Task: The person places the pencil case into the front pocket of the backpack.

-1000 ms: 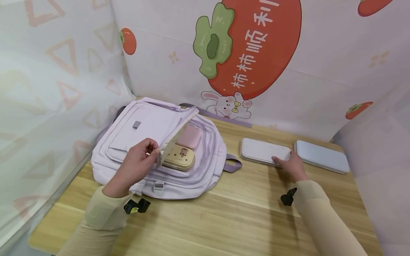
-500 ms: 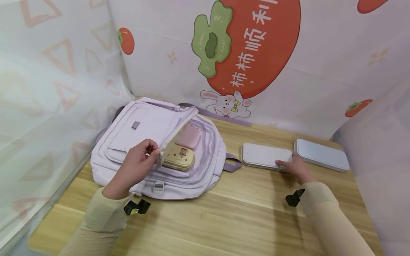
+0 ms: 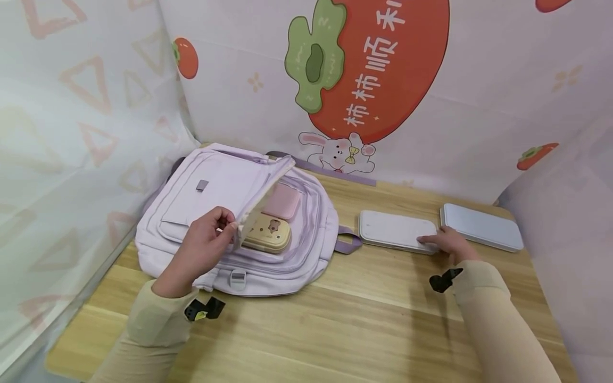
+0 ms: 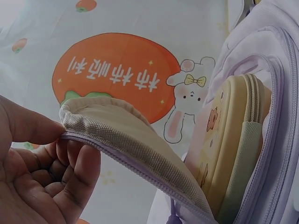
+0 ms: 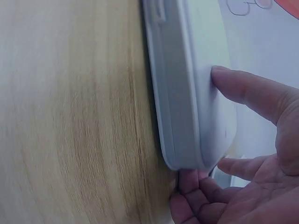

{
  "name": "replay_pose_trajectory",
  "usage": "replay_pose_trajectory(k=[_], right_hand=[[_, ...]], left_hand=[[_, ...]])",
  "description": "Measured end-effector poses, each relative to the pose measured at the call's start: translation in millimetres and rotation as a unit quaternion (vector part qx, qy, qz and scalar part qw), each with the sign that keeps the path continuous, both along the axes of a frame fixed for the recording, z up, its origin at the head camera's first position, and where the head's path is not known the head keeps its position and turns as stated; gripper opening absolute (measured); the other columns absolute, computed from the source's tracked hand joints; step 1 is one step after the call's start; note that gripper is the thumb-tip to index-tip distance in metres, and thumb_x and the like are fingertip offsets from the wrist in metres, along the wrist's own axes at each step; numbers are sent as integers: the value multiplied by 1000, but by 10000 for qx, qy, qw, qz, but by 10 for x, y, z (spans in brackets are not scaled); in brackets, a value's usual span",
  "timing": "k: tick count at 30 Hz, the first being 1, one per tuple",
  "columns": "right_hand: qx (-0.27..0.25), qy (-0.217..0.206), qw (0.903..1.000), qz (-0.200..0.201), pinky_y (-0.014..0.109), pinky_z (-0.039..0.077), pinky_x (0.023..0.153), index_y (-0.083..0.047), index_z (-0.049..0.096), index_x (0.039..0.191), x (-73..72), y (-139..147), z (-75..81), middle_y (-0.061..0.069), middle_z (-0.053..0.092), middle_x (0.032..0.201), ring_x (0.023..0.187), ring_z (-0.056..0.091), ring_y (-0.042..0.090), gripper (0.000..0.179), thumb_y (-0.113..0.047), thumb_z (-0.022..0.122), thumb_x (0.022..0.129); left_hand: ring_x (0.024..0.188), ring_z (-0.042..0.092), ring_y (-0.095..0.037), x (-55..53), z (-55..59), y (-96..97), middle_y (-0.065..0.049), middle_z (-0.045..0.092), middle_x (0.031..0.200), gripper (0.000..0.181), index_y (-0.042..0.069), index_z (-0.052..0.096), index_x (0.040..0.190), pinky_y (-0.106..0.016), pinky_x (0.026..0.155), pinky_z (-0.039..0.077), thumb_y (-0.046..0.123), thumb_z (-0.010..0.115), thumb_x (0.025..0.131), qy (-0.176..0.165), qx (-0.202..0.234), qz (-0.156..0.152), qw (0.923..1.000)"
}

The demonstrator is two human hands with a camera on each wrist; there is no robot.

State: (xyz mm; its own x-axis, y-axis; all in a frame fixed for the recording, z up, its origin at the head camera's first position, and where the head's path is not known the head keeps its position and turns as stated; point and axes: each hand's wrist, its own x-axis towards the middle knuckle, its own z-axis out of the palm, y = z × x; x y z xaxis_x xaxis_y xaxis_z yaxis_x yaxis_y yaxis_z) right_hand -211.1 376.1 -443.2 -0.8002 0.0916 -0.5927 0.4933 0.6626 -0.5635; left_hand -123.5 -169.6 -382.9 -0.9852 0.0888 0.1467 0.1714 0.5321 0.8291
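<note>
My left hand (image 3: 210, 236) pinches the edge of the lifted front flap (image 4: 135, 144) of a pale lilac backpack (image 3: 191, 202), thumb against curled fingers. The backpack lies flat on the table. Inside its unzipped pocket are a yellow bear-print pencil case (image 3: 270, 234) and a pink case (image 3: 283, 202). Over at the right, my right hand (image 3: 452, 243) grips the right end of a slim white case (image 3: 395, 230). Its thumb presses the top, and the other fingers curl at the end, fingertips low by the table in the right wrist view. The case appears to lie on the table.
A pale blue case (image 3: 481, 227) lies just right of the white one, close to my right hand. A purple strap loop (image 3: 348, 240) sticks out between backpack and white case. Printed cloth walls (image 3: 239, 64) border the wooden table (image 3: 325, 330) at back and sides.
My right hand has slid toward the white case's right end, its thumb now nearer that end. The white case has shifted slightly toward me. My left hand keeps holding the flap in place.
</note>
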Motion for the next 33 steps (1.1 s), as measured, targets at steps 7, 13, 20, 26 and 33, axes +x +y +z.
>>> replay_pose_trajectory(k=[7, 13, 20, 26, 33], right_hand=[[-695, -159, 9968, -365, 56, 25, 118, 8, -12, 156, 11, 0, 40, 36, -12, 162, 151, 10, 50, 102, -30, 64, 101], [-1142, -169, 9916, -582, 32, 52, 91, 8, -14, 156, 57, 44, 27, 37, 6, 162, 117, 49, 25, 97, -24, 61, 104], [-1835, -22, 9806, -694, 28, 55, 77, 11, 37, 137, 109, 140, 4, 3, 53, 100, 83, 53, 10, 48, -17, 59, 106], [-2376, -170, 9673, -869, 29, 56, 77, -10, 57, 101, 151, 225, 24, -1, 58, 92, 82, 58, 11, 9, -17, 56, 107], [-2851, -12, 9551, -808, 30, 57, 80, -15, 63, 96, 207, 293, 17, -2, 64, 95, 86, 64, 11, 15, -19, 55, 108]], left_hand=[[71, 56, -19, -24, -4, 5, -8, 62, 84, 4, 2, 57, 99, -26, 61, 44, 2, 55, 101, 56, 26, 3, 10000], [70, 54, -19, -23, -2, -4, -9, 61, 85, 4, 2, 57, 100, -26, 60, 43, 3, 54, 102, 12, 42, -28, 10000], [69, 54, -20, -12, -3, -9, -8, 61, 85, 5, 2, 56, 100, -27, 60, 43, 5, 54, 104, -75, 9, -35, 10000], [73, 55, -20, -10, 13, 1, -9, 61, 86, 3, 1, 56, 99, -27, 63, 44, 1, 53, 102, -87, 16, -26, 10000], [73, 55, -20, -6, 34, -1, -8, 61, 86, 4, 2, 56, 99, -27, 64, 44, 2, 53, 102, -73, -21, 11, 10000]])
